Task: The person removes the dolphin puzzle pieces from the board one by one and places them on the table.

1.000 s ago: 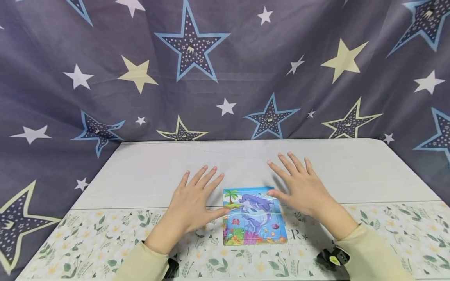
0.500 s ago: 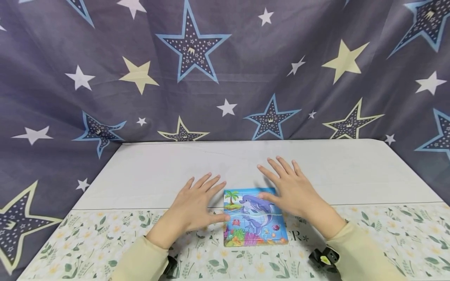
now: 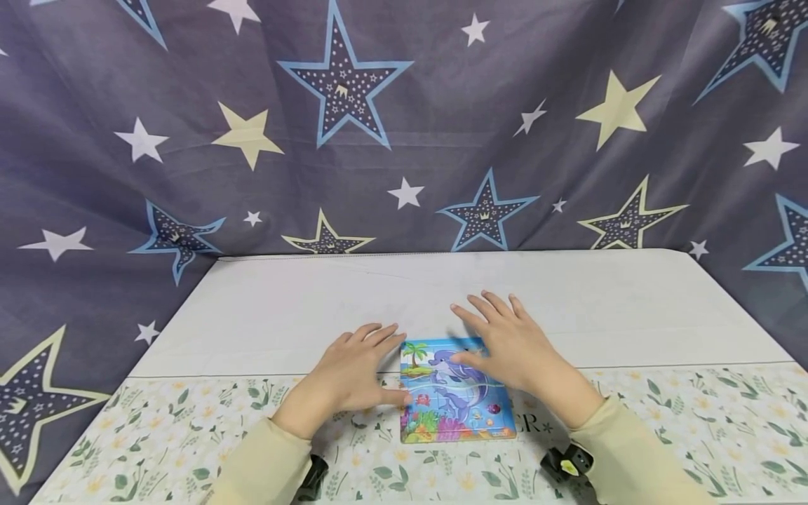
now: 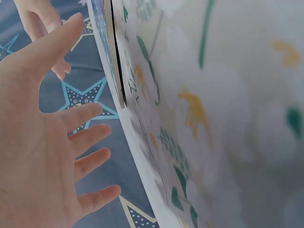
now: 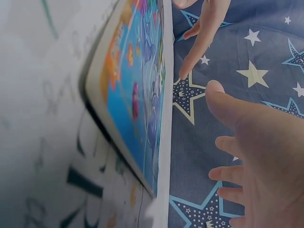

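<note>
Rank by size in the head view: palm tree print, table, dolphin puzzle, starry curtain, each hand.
1. Starry curtain
2. Table
3. Dolphin puzzle, left hand, right hand: too close to rank
4. Palm tree print

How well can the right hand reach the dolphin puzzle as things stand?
Likely yes: the right hand hovers over the far right corner of the dolphin puzzle, and nothing visible lies between them.

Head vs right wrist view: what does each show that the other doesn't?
Only head: the left sleeve, the right sleeve and the black device by the right cuff.
Only right wrist: the palm side of the right hand; head shows its back.
Both: the right hand, part or all of the left hand, the dolphin puzzle and the starry curtain.
</note>
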A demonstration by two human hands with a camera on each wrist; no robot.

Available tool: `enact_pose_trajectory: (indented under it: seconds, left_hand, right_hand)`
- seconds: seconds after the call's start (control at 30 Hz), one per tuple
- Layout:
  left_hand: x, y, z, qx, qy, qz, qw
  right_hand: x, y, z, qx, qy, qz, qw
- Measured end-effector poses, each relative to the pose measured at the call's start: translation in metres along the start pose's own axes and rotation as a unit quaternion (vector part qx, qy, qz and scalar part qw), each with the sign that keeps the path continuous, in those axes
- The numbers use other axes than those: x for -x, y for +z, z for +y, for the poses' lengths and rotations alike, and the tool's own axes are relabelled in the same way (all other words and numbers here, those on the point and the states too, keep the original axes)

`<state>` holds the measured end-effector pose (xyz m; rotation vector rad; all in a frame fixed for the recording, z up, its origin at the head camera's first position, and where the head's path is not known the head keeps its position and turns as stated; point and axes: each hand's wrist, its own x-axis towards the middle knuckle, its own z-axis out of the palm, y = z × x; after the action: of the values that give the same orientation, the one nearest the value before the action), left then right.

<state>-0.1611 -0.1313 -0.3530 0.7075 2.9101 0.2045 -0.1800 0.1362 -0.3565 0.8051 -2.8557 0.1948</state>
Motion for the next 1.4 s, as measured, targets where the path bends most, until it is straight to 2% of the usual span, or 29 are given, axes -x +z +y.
enact_pose_trajectory:
  seconds: [0.23, 0.47, 0.57, 0.8, 1.17, 1.4]
  left_hand:
    - [-0.004, 0.0, 0.001, 0.012, -0.007, -0.016, 0.9998]
    - [-0.006, 0.0, 0.001, 0.034, -0.01, -0.035, 0.9988]
    - [-0.007, -0.001, 0.001, 0.036, -0.011, -0.044, 0.9983]
    - [-0.009, -0.001, -0.001, 0.04, -0.008, -0.055, 0.9977]
    - [-0.011, 0.001, -0.002, 0.09, 0.007, -0.05, 0.9946]
    - [-0.012, 0.001, -0.001, 0.111, 0.004, -0.051, 0.9925]
  right_hand:
    - [-0.003, 0.003, -0.006, -0.009, -0.003, -0.009, 0.9999]
    - [-0.006, 0.005, -0.012, 0.001, -0.04, 0.017, 0.9991]
    - [-0.007, 0.005, -0.015, -0.003, -0.047, 0.016, 0.9988]
    - [-0.012, 0.005, -0.018, -0.063, -0.044, -0.028, 0.9966]
    - [-0.025, 0.011, -0.025, -0.162, -0.019, -0.079, 0.9835]
    - [-0.031, 0.013, -0.032, -0.17, 0.013, -0.111, 0.9791]
